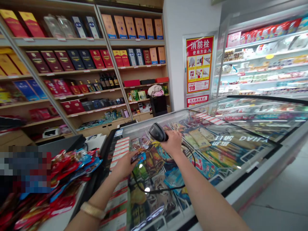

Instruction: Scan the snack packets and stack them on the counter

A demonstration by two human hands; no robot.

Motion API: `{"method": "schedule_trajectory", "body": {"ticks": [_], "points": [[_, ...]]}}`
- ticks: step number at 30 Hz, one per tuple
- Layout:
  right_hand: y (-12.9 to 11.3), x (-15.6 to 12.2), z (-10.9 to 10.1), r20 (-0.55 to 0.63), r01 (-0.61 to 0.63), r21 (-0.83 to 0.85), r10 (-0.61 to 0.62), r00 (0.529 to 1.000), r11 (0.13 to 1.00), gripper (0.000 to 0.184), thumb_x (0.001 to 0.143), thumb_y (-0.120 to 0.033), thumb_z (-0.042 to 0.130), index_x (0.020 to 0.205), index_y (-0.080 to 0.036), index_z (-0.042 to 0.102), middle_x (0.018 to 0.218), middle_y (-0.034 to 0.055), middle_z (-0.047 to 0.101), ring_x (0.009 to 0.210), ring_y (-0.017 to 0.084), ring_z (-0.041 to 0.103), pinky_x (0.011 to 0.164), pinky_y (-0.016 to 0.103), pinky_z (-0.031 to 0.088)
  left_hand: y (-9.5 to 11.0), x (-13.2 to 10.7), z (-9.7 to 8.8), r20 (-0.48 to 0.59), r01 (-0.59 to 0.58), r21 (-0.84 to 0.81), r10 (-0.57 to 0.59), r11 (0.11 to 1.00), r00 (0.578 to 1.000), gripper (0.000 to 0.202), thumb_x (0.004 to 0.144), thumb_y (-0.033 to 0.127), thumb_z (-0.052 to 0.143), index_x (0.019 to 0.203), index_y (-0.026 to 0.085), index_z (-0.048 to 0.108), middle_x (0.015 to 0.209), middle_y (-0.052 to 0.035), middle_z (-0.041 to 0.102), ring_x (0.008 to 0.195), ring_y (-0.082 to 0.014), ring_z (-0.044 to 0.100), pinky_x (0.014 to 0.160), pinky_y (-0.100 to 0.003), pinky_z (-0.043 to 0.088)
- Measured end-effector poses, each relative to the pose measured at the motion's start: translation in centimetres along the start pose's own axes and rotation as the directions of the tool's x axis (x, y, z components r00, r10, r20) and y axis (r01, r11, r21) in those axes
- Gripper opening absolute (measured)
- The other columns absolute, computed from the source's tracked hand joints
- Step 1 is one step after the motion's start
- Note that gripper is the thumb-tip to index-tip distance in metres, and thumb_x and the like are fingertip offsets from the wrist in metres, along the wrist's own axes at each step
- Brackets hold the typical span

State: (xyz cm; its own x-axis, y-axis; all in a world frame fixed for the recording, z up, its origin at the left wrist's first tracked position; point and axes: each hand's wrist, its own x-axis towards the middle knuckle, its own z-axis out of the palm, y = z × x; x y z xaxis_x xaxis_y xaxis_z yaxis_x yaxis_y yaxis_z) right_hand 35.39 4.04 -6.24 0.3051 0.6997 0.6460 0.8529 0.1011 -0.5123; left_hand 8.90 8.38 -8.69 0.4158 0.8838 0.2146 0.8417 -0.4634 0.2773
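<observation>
Above the freezer (252, 189), the right hand (172, 142) grips the scanner (157, 132), apparently angled left to face the packet (142, 157) the left hand (124, 164) pinches.

Light-brown wooden wall shelves (141, 73): lined with upright red, navy and orange boxes (97, 59) and dark glass bottles (109, 81)
Yellow-edged red rectangular poster (199, 64): mounted on white wall (176, 48)
Tall black box (158, 106): topped with crumpled pale cloth (156, 90)
Brightly lit white shelves (250, 58): packed with wrapped goods (267, 31)
</observation>
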Motion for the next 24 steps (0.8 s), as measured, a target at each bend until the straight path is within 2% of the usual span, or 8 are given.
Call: {"method": "schedule_trajectory", "body": {"ticks": [3, 6, 8, 11, 14, 17, 22, 24], "points": [[-0.3, -0.2, 0.2, 0.021, 0.04, -0.002, -0.04, 0.999, 0.999, 0.021, 0.074, -0.034, 0.075, 0.092, -0.024, 0.074, 0.091, 0.0071, 0.075, 0.099, 0.027, 0.06, 0.091, 0.039, 0.031, -0.5, -3.0, -1.3, -0.09, 0.109, -0.138, -0.122, 0.984, 0.988, 0.039, 0.083, 0.032, 0.061, 0.119, 0.023, 0.075, 0.116, -0.0086, 0.077, 0.111, -0.0281, 0.071, 0.099, -0.038, 0.052], [-0.4, -0.4, 0.2, 0.057, 0.065, -0.004, -0.065, 0.996, 0.998, 0.018, 0.075, -0.032, 0.073, 0.09, -0.023, 0.074, 0.094, 0.0077, 0.076, 0.1, 0.027, 0.061, 0.092, 0.04, 0.031, -0.7, -4.6, -2.1, -0.212, 0.25, -0.382, -0.348, 0.89, 0.913, 0.035, 0.08, 0.04, 0.064, 0.104, 0.018, 0.077, 0.094, -0.01, 0.08, 0.093, -0.0307, 0.075, 0.087, -0.041, 0.057], [-0.5, -0.4, 0.1, 0.08, 0.075, -0.005, -0.074, 0.994, 0.997, 0.018, 0.075, -0.031, 0.073, 0.091, -0.023, 0.075, 0.097, 0.0081, 0.077, 0.101, 0.028, 0.061, 0.092, 0.04, 0.031, -0.7, -5.1, -2.5, -0.202, 0.271, -0.634, -0.494, 0.724, 0.845, 0.037, 0.075, 0.046, 0.069, 0.095, 0.016, 0.076, 0.081, -0.0089, 0.078, 0.079, -0.0288, 0.074, 0.076, -0.039, 0.059], [-0.8, -0.3, -0.1, 0.123, 0.105, 0.003, -0.105, 0.987, 0.994, 0.02, 0.075, -0.034, 0.073, 0.092, -0.023, 0.076, 0.096, 0.0086, 0.077, 0.102, 0.028, 0.062, 0.089, 0.039, 0.033, -0.4, -5.4, -2.8, -0.121, 0.172, -0.905, -0.623, 0.39, 0.772, 0.04, 0.065, 0.045, 0.079, 0.088, 0.013, 0.073, 0.078, -0.008, 0.076, 0.072, -0.024, 0.073, 0.07, -0.035, 0.06], [-1.5, -0.3, -0.1, 0.206, 0.172, 0.047, -0.178, 0.962, 0.984, 0.024, 0.073, -0.039, 0.075, 0.091, -0.023, 0.077, 0.093, 0.0081, 0.076, 0.099, 0.028, 0.063, 0.084, 0.036, 0.034, -0.1, -5.5, -2.9, -0.127, 0.05, -0.97, -0.673, 0.237, 0.729, 0.042, 0.058, 0.039, 0.085, 0.089, 0.013, 0.073, 0.082, -0.007, 0.077, 0.072, -0.0192, 0.072, 0.071, -0.032, 0.06], [-2.4, -0.6, 0.2, 0.285, 0.248, 0.112, -0.271, 0.919, 0.962, 0.028, 0.073, -0.044, 0.077, 0.092, -0.024, 0.077, 0.091, 0.0062, 0.076, 0.096, 0.026, 0.064, 0.083, 0.034, 0.034, -0.1, -5.5, -2.8, -0.198, 0.003, -0.96, -0.686, 0.28, 0.7, 0.047, 0.059, 0.042, 0.084, 0.094, 0.012, 0.075, 0.084, -0.0071, 0.077, 0.073, -0.0182, 0.071, 0.073, -0.032, 0.06], [-3.8, -1.3, 0.6, 0.355, 0.32, 0.142, -0.35, 0.867, 0.937, 0.024, 0.072, -0.042, 0.076, 0.089, -0.024, 0.076, 0.087, 0.0052, 0.074, 0.095, 0.025, 0.063, 0.085, 0.034, 0.033, -0.5, -5.7, -2.4, -0.325, 0.076, -0.856, -0.647, 0.511, 0.69, 0.058, 0.064, 0.05, 0.079, 0.108, 0.01, 0.077, 0.086, -0.0078, 0.078, 0.075, -0.0208, 0.072, 0.073, -0.033, 0.058], [-4.0, -1.5, 0.6, 0.364, 0.331, 0.145, -0.361, 0.858, 0.932, 0.023, 0.073, -0.04, 0.075, 0.09, -0.024, 0.076, 0.087, 0.005, 0.075, 0.096, 0.025, 0.063, 0.085, 0.034, 0.033, -0.6, -5.8, -2.5, -0.351, 0.106, -0.819, -0.639, 0.564, 0.685, 0.06, 0.065, 0.05, 0.078, 0.11, 0.01, 0.077, 0.084, -0.0078, 0.078, 0.074, -0.0214, 0.071, 0.071, -0.033, 0.057]]}}
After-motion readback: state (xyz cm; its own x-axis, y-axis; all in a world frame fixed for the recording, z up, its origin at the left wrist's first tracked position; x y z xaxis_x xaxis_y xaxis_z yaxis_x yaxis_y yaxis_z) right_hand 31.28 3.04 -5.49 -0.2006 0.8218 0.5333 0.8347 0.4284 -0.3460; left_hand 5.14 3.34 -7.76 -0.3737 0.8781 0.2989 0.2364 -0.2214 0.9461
